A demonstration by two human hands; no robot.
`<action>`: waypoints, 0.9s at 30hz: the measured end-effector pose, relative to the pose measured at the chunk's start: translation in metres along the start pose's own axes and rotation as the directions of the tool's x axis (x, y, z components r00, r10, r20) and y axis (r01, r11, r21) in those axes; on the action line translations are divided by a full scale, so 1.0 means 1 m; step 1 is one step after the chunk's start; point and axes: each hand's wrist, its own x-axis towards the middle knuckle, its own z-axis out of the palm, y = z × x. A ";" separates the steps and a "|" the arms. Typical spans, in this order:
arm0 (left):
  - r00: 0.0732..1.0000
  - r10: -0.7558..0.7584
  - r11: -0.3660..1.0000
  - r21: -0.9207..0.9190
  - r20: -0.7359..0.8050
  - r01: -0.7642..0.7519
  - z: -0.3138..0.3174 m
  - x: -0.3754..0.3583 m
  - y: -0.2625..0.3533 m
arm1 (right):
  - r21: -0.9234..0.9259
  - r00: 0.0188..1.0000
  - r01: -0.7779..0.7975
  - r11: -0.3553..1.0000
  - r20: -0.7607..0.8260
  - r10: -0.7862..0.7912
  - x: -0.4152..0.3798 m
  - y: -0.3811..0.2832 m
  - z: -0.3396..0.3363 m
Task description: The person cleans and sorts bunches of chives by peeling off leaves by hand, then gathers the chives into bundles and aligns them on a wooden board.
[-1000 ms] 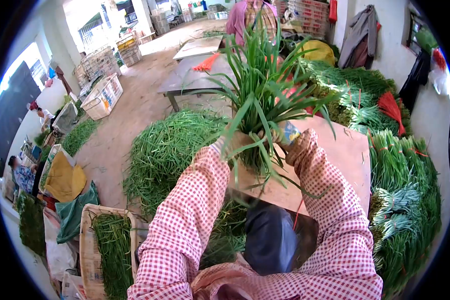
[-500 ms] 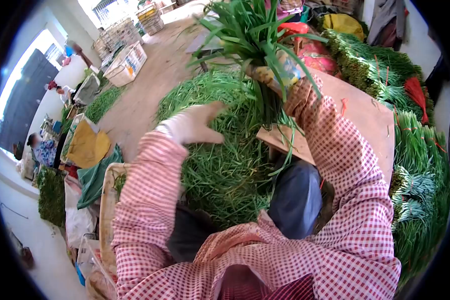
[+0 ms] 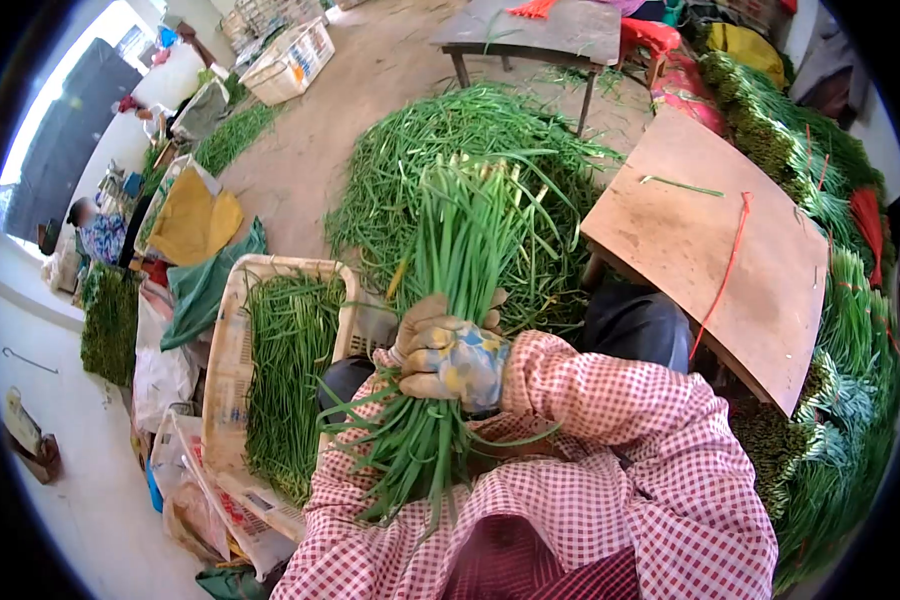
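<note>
A bunch of garlic chives (image 3: pixel 465 240) stands in front of my chest, pale cut ends up and leafy tips hanging down over my lap. My right hand (image 3: pixel 458 365), in a glove with a blue and yellow pattern, is closed round its lower middle. My left hand (image 3: pixel 418 322), in a plain beige glove, grips the same bunch just above and behind the right one; part of it is hidden by the stems. Beyond the bunch, a large heap of loose green leaves (image 3: pixel 380 190) covers the floor.
At right is a tilted wooden board (image 3: pixel 670 230) with a red tie (image 3: pixel 732 265) on it. Bundled chives (image 3: pixel 845 330) line the right wall. A plastic crate (image 3: pixel 232 370) of greens stands at left. A low table (image 3: pixel 540 35) is ahead; a person (image 3: pixel 100 235) sits far left.
The bunch has come down and toward my chest, turned over so its cut ends point up. My left hand, open and apart before, now grips it too. The view has shifted.
</note>
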 end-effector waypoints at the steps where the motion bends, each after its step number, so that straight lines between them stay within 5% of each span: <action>1: 1.000 0.012 1.000 0.000 -0.012 -0.012 0.005 -0.004 -0.001 | 0.080 1.000 0.005 0.997 -0.021 -0.003 -0.002 -0.006 -0.007; 4: 0.998 0.057 0.972 0.229 -0.005 -0.054 0.005 -0.017 0.003 | 0.242 0.998 0.011 0.970 -0.067 0.006 -0.028 -0.023 -0.020; 5: 0.996 0.003 0.972 0.233 0.091 -0.025 -0.032 -0.008 0.004 | 0.475 0.977 -0.169 0.863 -0.036 0.211 -0.046 -0.027 -0.025; 6: 0.996 0.007 0.973 0.229 0.090 -0.028 -0.036 -0.013 0.009 | 0.669 0.918 -0.321 0.670 0.048 0.393 -0.060 -0.030 -0.028; 8: 0.999 -0.006 0.916 0.401 0.051 -0.016 -0.039 -0.025 0.015 | 0.921 0.476 -0.375 -0.103 0.287 0.831 -0.085 -0.035 -0.005; 10: 0.995 -0.007 0.861 0.507 0.097 -0.043 -0.029 -0.036 0.018 | 0.934 0.384 -0.105 -0.341 0.355 0.852 -0.078 -0.035 0.004; 12: 0.980 0.015 0.822 0.556 0.197 -0.124 -0.004 -0.053 0.015 | 0.899 0.429 0.131 -0.417 0.328 0.842 -0.059 -0.023 0.019; 14: 0.998 0.006 0.761 0.647 0.069 -0.049 -0.018 -0.074 0.005 | 0.859 0.458 0.320 -0.400 0.229 0.859 -0.052 -0.002 0.029; 16: 0.989 -0.143 0.754 0.644 -0.033 0.131 -0.034 -0.104 -0.007 | 0.794 0.341 0.491 -0.359 0.204 0.918 -0.052 0.005 0.020; 18: 0.997 -0.071 0.649 0.757 -0.033 0.071 -0.049 -0.119 -0.025 | 0.804 0.127 0.556 -0.209 0.167 0.978 -0.073 0.017 0.032; 21: 0.981 -0.152 0.797 0.571 -0.124 0.196 -0.044 -0.132 -0.051 | 0.914 0.041 0.374 -0.158 0.154 0.987 -0.078 0.030 0.004; 24: 0.979 -0.158 0.834 0.514 -0.127 0.201 -0.046 -0.130 -0.069 | 0.937 0.071 0.174 -0.303 0.295 0.953 -0.094 0.055 0.003; 25: 0.980 -0.169 0.762 0.618 -0.103 0.196 -0.049 -0.128 -0.071 | 0.972 -0.058 -0.099 -0.214 0.209 0.976 -0.079 0.054 -0.006; 26: 0.980 -0.169 0.765 0.614 -0.103 0.196 -0.049 -0.128 -0.073 | 0.954 -0.229 -0.227 -0.196 0.144 0.963 -0.064 0.057 -0.018; 27: 0.983 -0.155 0.793 0.581 -0.099 0.184 -0.048 -0.128 -0.076 | 0.948 -0.255 -0.234 -0.218 0.156 0.954 -0.071 0.075 -0.024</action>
